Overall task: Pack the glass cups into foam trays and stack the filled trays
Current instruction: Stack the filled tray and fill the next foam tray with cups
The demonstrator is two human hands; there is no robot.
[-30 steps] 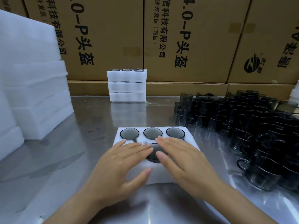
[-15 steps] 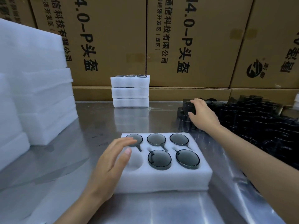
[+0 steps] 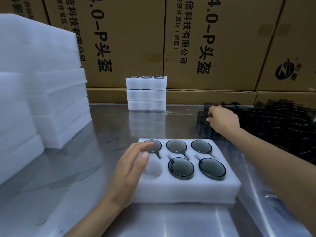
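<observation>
A white foam tray (image 3: 186,192) lies on the steel table in front of me. Several of its holes hold dark glass cups (image 3: 180,168); the near left hole (image 3: 153,170) is empty. My left hand (image 3: 131,168) rests flat on the tray's left side, fingers straight, tips over the far left cup. My right hand (image 3: 220,120) reaches to the loose dark cups (image 3: 273,127) at the right, with its fingers curled round a cup (image 3: 204,115) at the left edge of the pile. A stack of three filled trays (image 3: 146,94) stands at the back centre.
Tall piles of white foam trays (image 3: 44,93) stand on the left of the table. Brown cardboard boxes (image 3: 205,41) form a wall along the back. The steel table (image 3: 106,134) reflects the light between the piles.
Both hands lay flat on the tray a second ago. The right hand has gone out to the cup pile and closed on a cup; the left hand stayed on the tray.
</observation>
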